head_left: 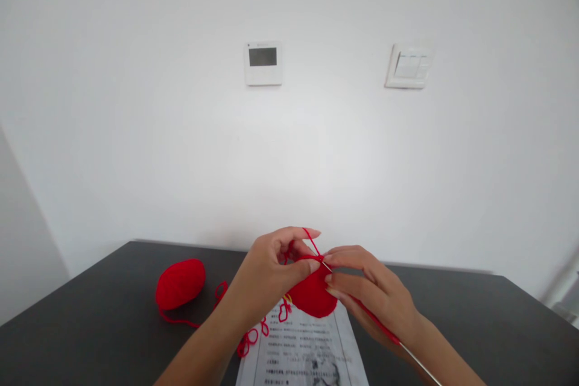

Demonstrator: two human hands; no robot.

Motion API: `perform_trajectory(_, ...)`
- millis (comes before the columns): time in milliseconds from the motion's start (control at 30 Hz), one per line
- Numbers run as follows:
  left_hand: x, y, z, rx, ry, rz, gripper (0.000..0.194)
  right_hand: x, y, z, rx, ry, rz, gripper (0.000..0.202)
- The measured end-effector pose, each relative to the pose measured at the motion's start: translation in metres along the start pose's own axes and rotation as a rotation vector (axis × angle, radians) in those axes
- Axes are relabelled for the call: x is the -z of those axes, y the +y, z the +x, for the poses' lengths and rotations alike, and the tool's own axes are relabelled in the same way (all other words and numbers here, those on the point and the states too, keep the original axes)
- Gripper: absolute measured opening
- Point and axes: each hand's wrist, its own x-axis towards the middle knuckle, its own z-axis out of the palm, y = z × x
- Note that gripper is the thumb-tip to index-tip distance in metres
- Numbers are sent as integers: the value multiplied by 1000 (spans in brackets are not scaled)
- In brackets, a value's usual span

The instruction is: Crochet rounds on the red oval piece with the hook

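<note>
My left hand (270, 262) pinches the upper edge of a red crochet piece (315, 297) between thumb and fingers. Over its raised index finger runs a strand of red yarn (311, 241), leading down to the stitches. In my right hand (377, 286) is a crochet hook (418, 363) with a red grip and metal shaft. Its tip end meets the top edge of the piece beside my left thumb; the exact loop is too small to make out. A small yellow bit (287, 298) shows at the piece's left side.
A ball of red yarn (181, 284) rests on the dark table (113, 325) at the left, its loose strand trailing in loops. Beneath my hands lies a printed sheet (307, 344). Behind the table, the white wall carries a thermostat panel (263, 64) and a light switch (408, 66).
</note>
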Motion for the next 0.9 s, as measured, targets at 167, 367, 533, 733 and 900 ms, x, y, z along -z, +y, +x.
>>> perform_trajectory(167, -1, -9, 7, 118, -49, -272, 33, 0, -1, -1, -69, -13, 131, 31)
perform_trajectory(367, -9, -14, 8, 94, 57, -303, 34, -15, 5, -9, -118, 97, 95, 29)
perform_trajectory(533, -12, -14, 7, 35, 111, -224, 36, -30, 13, -18, -116, 169, 67, 39)
perform_trajectory(733, -5, -17, 10, 43, 22, -279, 35, -14, 9, -5, 119, 106, -33, 33)
perform_trajectory(900, -3, -18, 12, 125, -86, -412, 35, -7, 5, -2, 95, 68, 28, 27)
